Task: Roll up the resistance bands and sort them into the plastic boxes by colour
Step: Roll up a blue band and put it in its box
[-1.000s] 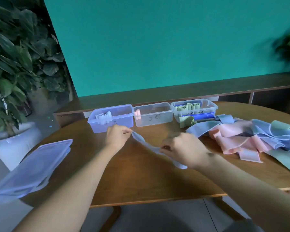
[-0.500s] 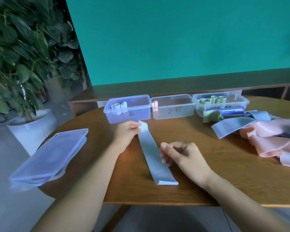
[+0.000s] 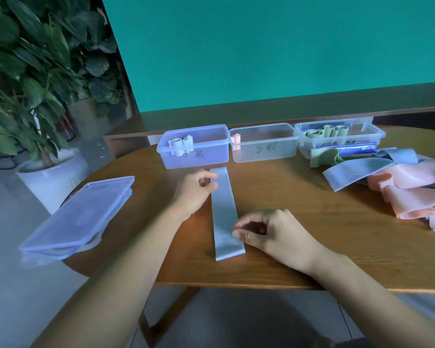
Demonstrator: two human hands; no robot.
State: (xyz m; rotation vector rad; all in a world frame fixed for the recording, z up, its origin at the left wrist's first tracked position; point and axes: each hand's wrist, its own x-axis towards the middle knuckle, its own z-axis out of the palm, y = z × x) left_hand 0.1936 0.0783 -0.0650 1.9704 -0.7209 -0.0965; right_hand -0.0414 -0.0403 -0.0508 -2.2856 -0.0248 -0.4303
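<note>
Resistance band, pale blue (image 3: 224, 212), lies flat and unrolled on the table (image 3: 312, 234), running near to far, its far end just short of the blue-tinted box (image 3: 194, 146). My left hand (image 3: 195, 192) rests at the band's far left edge, fingers curled; whether it pinches the edge I cannot tell. My right hand (image 3: 269, 234) sits at the near right edge, fingers loosely curled, thumb tip touching the band; a firm grip is not evident.

Progress, as I judge it: early.
- Blue-tinted box: a few pale rolls (image 3: 180, 145) stowed at its left end.
- Clear middle box (image 3: 264, 144): one pink roll (image 3: 235, 141) at its left end.
- Right box (image 3: 339, 143): several green rolls (image 3: 324, 131), with something dark blue beneath.

Remaining: the flat band requires rolling, presumably from the near end, then placement with the pale rolls. A loose heap of pink, blue and green bands (image 3: 399, 187) at the right of the table awaits the same treatment. Stacked lids (image 3: 78, 217) overhang the table's left edge, untouched.
</note>
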